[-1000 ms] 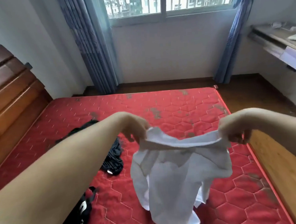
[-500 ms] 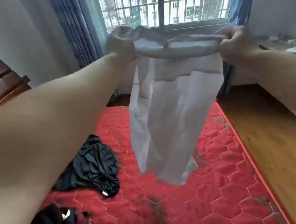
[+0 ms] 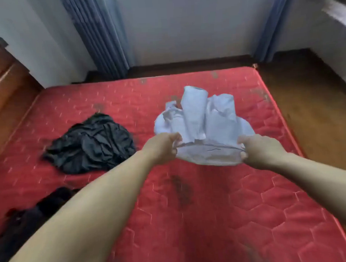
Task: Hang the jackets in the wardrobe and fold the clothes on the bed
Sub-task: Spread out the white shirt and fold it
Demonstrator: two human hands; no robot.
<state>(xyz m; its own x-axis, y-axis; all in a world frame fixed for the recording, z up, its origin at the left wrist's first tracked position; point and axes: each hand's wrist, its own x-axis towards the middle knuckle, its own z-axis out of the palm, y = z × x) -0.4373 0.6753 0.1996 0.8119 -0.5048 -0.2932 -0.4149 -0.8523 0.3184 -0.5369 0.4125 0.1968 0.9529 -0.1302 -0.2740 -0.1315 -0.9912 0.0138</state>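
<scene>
White shirt (image 3: 204,125), one, billowed and rumpled, pinched in my two hands' (image 3: 163,148) (image 3: 259,150) clamped fingers; two black garments (image 3: 90,143) (image 3: 26,216) on red mattress (image 3: 212,209).

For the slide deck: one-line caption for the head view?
Both hands, left hand and right hand, grip a white garment over the red mattress.

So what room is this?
Most likely a bedroom. There's a bed with a red mattress and a wooden headboard, blue curtains by the wall, and clothes being sorted: a white shirt and a black garment.
</scene>
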